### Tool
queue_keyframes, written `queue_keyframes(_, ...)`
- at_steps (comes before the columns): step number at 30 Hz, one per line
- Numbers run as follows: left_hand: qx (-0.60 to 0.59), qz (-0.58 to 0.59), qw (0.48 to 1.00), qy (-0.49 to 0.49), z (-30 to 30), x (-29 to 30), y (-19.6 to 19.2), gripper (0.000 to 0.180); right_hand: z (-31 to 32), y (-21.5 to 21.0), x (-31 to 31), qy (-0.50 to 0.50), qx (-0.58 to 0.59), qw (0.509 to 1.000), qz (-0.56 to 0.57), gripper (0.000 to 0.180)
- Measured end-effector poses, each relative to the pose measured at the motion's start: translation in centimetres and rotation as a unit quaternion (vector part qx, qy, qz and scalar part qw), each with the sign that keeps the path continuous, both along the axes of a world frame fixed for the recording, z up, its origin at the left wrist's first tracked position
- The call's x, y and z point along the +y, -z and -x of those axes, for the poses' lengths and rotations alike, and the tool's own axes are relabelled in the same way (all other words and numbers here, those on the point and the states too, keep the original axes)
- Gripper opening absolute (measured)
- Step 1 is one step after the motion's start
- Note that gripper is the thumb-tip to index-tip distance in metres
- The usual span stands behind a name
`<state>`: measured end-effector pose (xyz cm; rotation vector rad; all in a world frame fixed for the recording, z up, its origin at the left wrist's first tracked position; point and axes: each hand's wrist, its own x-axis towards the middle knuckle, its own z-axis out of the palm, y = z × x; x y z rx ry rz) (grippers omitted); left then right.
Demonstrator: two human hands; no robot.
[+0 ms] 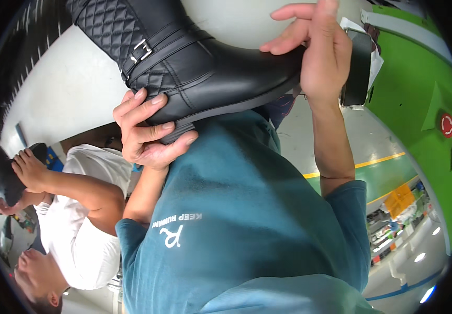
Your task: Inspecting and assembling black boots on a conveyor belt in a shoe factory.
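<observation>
A black boot [236, 76] lies on its side across the top of the view, its shaft at the upper left and its toe to the right. It has a quilted shaft, crossed straps and a silver buckle [141, 51]. My left hand [150, 128] is closed round the heel, fingers on the boot's side and thumb beneath the heel block. At the other end my right hand [322, 63] cups the toe, with two fingertips over its upper face and the palm against its tip. The toe's end is hidden by that hand.
A white work surface [71, 86] lies beyond the boot, with a dark bristly edge [19, 57] at far left. To the left, a co-worker in white [87, 220] handles a dark item [6, 172]. A dark flat device [358, 68] and a red button [447, 125] are at right.
</observation>
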<state>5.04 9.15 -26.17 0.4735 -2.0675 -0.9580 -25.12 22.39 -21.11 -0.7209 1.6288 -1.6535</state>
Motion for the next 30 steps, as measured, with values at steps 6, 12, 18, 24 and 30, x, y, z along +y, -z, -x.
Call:
queue_keyframes(6,-0.159,0.056,0.986,0.016,2.0,-0.7,-5.8,0.052,0.2,5.2,0.7,0.186,-0.219,0.928,0.235,0.075)
queue_keyframes(12,-0.286,0.216,0.917,0.176,12.2,0.0,-11.3,0.087,0.0,6.9,0.4,0.177,-0.040,0.959,0.216,0.072)
queue_keyframes(18,-0.361,0.072,0.892,0.260,15.3,0.0,-10.6,0.077,0.6,6.7,1.3,0.187,-0.067,0.955,0.222,0.061)
queue_keyframes(24,0.113,-0.138,0.977,0.117,6.0,-3.4,-14.5,0.098,2.6,8.4,1.4,0.150,0.049,0.967,0.202,0.077)
queue_keyframes(30,-0.050,-0.160,0.986,-0.024,-5.7,-6.2,-10.0,0.093,1.4,6.1,0.9,0.086,0.125,0.973,0.172,0.070)
